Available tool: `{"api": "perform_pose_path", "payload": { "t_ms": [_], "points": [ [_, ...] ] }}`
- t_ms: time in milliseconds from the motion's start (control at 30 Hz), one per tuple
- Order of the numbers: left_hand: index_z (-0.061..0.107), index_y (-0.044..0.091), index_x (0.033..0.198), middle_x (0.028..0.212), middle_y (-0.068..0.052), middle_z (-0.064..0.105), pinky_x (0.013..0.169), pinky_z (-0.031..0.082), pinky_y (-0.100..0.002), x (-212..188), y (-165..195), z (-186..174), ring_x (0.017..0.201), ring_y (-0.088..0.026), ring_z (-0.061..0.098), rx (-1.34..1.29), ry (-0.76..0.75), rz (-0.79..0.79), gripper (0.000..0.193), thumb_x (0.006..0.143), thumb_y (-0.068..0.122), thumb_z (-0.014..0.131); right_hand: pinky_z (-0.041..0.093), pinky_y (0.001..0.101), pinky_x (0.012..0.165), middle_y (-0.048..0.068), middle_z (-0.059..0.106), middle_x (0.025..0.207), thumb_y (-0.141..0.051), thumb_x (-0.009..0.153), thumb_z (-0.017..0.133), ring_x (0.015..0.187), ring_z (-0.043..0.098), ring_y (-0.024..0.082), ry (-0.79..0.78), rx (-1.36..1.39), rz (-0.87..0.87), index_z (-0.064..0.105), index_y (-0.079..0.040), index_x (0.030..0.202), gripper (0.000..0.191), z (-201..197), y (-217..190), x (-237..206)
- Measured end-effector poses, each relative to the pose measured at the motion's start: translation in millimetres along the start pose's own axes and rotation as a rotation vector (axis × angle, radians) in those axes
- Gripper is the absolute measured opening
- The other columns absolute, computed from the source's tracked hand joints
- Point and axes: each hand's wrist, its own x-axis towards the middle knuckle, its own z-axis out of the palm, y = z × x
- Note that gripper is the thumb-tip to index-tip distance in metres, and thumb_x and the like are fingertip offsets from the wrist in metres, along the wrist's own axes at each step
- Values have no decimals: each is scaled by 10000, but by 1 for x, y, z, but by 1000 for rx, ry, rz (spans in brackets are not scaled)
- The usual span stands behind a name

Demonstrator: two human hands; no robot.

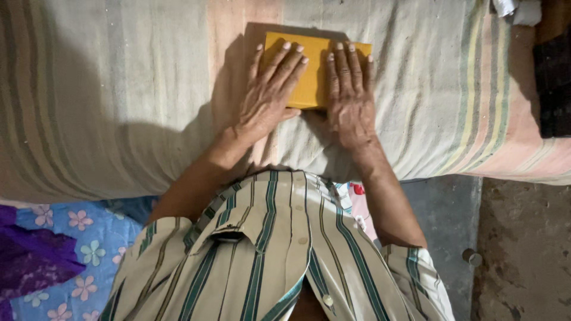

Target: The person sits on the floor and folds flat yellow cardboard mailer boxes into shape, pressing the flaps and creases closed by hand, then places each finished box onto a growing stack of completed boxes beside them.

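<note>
A flat yellow folded cloth [312, 74] lies on a bed covered with a pale striped sheet [119, 89]. My left hand [270, 92] rests palm down on its left half, fingers spread and pointing away from me. My right hand [350, 95] lies flat on its right half, fingers together, tips near the far edge. Both palms press on the cloth and neither hand grips it. My hands hide most of the cloth's near edge.
A dark cloth [553, 83] lies at the bed's right end, with white items [517, 9] at the top right corner. A blue flowered fabric [77, 249] and a purple one [30, 261] lie lower left. Grey concrete floor [511, 249] shows at the lower right.
</note>
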Motion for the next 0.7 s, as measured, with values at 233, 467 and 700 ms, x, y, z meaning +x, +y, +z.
{"api": "perform_pose_path", "payload": {
  "t_ms": [233, 467, 700],
  "points": [
    [311, 21, 1651, 1744, -140, 186, 1333, 85, -527, -16, -14, -14, 1625, -311, 94, -230, -47, -131, 837, 1052, 517, 621, 82, 576, 1293, 289, 204, 1705, -675, 1038, 405, 1596, 145, 444, -49, 295, 156, 277, 86, 1625, 969, -35, 17, -26],
    [345, -52, 1607, 1700, -225, 197, 1281, 73, -566, 37, 6, -16, 1577, -404, 77, -127, -28, -278, 653, 1109, 347, 486, 23, 603, 1258, 340, 190, 1666, -549, 1092, 349, 1565, 95, 457, -97, 85, 243, 271, 119, 1590, 837, -17, -7, 22],
    [490, 55, 1472, 1561, -234, 386, 1200, 171, -645, 85, 4, -29, 1485, -444, 247, -94, -102, -513, 536, 1043, 378, 490, 43, 606, 1258, 300, 262, 1662, -426, 1087, 319, 1562, 119, 481, -67, 120, 147, 300, 97, 1588, 725, -2, -4, 69]
  ]
}}
